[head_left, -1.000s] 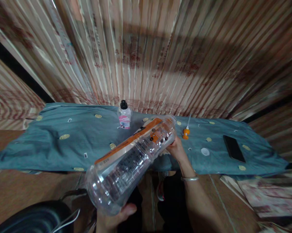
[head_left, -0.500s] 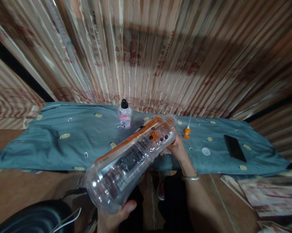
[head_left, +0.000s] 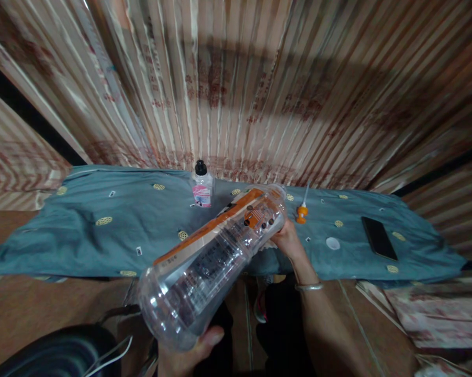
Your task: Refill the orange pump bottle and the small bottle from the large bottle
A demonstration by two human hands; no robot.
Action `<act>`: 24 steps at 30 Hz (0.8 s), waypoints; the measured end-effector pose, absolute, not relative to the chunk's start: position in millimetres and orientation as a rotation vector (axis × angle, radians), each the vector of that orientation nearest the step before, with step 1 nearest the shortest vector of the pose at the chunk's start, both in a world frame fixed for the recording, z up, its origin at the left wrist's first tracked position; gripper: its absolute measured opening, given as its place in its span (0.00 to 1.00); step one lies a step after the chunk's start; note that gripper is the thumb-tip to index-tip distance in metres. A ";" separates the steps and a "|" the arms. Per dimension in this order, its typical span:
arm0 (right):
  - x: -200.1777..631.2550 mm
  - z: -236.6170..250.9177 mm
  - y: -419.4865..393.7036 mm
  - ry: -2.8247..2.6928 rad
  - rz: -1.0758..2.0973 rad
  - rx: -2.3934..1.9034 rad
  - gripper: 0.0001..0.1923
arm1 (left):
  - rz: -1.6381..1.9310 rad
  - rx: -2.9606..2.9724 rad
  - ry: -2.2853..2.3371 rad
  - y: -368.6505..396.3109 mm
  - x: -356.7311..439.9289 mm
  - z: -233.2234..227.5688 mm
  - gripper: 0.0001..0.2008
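Observation:
I hold a large clear plastic bottle (head_left: 212,259) with an orange and white label, lying on its side and tilted, its base toward me. My left hand (head_left: 189,355) cups the base from below, thumb on the rim. My right hand (head_left: 288,240), a silver bangle on the wrist, grips the far neck end above the table's front edge. The bottle looks empty.
A blue-grey patterned cloth (head_left: 102,230) covers the low table. On it stand a small bottle with a black cap and pink label (head_left: 202,184), an orange-tipped applicator (head_left: 302,211), a white cap (head_left: 332,243) and a black phone (head_left: 378,237). A dark round object (head_left: 55,353) sits lower left.
The bottle has turned slightly about its long axis, so the printed label faces shift. Both hands stay where they were.

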State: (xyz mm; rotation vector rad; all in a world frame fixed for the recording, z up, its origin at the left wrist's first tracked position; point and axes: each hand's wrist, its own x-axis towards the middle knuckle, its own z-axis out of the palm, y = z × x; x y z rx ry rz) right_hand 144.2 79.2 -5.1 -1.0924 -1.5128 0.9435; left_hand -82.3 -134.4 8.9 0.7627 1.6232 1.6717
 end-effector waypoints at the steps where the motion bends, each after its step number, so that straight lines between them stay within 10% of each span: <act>1: 143.6 -4.8 79.0 -1.498 0.955 -1.085 0.36 | 1.686 0.773 1.618 -133.9 -82.7 8.8 0.23; 24: 142.9 0.1 78.3 -1.549 0.935 -1.117 0.37 | 1.651 0.627 1.668 -127.0 -72.3 37.2 0.48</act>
